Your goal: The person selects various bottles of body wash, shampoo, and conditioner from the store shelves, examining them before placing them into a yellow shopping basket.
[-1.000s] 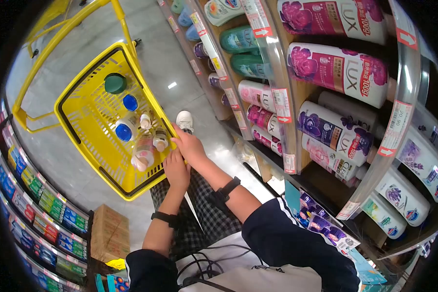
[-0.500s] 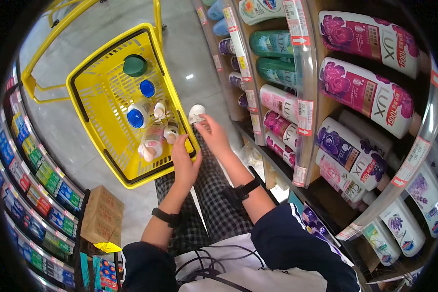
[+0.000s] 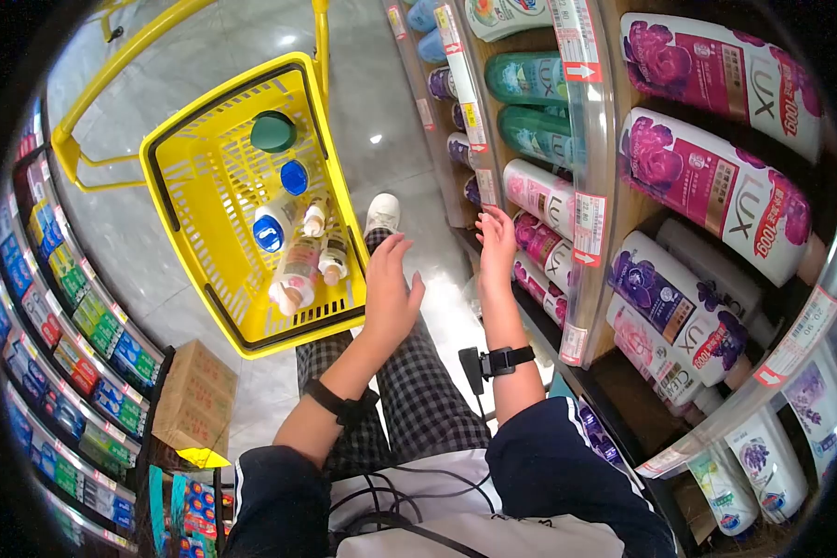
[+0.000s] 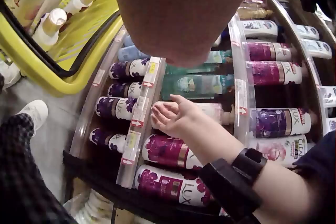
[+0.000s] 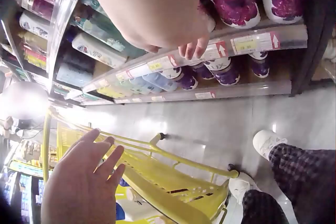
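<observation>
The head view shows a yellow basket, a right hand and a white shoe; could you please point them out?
Yellow basket (image 3: 237, 277), head view: bare inner wall.
Right hand (image 3: 498, 249), head view: its middle.
White shoe (image 3: 382, 213), head view: its upper.

L hand (image 3: 391, 290) & R hand (image 3: 498, 246) fwd, relaxed (apart, btw).

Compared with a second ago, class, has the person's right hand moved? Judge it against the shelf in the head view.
Yes. The right hand has moved rightward, away from the basket rim and closer to the shelf.
</observation>
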Tool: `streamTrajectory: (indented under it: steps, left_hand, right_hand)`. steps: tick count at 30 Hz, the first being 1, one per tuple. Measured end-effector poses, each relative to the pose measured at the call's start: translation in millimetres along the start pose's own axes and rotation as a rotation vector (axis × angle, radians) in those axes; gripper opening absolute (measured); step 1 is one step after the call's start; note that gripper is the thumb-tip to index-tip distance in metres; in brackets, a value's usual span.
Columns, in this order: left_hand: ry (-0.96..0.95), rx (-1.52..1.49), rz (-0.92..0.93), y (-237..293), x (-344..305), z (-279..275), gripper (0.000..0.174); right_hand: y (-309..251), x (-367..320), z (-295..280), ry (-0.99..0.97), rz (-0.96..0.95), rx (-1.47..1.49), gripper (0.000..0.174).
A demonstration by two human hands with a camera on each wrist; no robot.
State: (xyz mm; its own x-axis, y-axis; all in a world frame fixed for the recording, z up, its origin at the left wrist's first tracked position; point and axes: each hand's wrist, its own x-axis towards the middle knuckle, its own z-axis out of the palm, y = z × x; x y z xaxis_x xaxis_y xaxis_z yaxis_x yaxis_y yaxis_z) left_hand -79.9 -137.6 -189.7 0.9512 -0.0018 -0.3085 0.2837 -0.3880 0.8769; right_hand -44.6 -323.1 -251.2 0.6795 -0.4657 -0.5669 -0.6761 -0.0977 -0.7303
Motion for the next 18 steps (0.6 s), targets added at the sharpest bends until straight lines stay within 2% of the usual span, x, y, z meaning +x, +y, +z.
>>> streamTrajectory:
  steps: [5,10,18]
  left_hand:
    - [-0.039,0.077,-0.038,-3,-5,4,0.043]
    - [-0.09,0.164,0.03,-14,-8,4,0.045]
    - [-0.061,0.075,0.064,-20,-4,1,0.047]
  right_hand:
    - [5,-11,15,-0.212,0.003,-0.08,0.026]
    - [6,-45,59,-0.512,-0.059,-0.193,0.023]
    - [2,-60,81,-0.528,-0.026,-0.187,0.023]
